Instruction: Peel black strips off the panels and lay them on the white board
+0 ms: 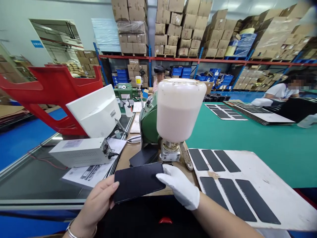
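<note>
My left hand point(96, 205), bare with a metal bracelet on the wrist, grips the left end of a black phone-sized panel point(138, 182). My right hand point(179, 186), in a white fabric glove, pinches its right end. Just behind the panel stands a dispenser with a milky white bottle point(178, 110) on a metal base. A second black panel point(144, 155) lies beside that base. To the right, a white board point(269, 195) carries several black strips, close to my right forearm.
A green machine point(148, 122) stands behind the bottle. At left are a white monitor point(95, 112), a grey power unit point(81, 152) and printed papers point(86, 175). Boards lie on a green table point(247, 138). Co-workers point(282, 91) sit beyond, before shelves of cartons.
</note>
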Action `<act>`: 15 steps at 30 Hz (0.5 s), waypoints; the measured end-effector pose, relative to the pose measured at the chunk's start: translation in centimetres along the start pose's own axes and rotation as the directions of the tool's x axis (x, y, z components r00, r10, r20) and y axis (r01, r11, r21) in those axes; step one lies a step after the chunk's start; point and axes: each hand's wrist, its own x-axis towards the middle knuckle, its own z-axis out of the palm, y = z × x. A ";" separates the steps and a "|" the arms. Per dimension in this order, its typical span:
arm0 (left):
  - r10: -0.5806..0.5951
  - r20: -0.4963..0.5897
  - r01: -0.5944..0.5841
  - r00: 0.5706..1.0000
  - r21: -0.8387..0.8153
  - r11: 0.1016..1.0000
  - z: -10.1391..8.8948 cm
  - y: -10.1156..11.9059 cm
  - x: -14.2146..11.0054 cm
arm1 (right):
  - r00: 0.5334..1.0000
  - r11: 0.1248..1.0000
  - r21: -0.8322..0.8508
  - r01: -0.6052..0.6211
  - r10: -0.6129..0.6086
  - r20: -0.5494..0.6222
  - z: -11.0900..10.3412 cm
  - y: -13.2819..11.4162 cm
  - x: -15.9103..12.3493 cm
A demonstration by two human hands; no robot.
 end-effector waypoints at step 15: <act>-0.131 0.764 -0.388 0.631 0.458 0.800 10.0 2.5 6.3 | 0.954 0.845 -0.444 -0.299 0.247 -0.172 -5.9 1.9 -5.3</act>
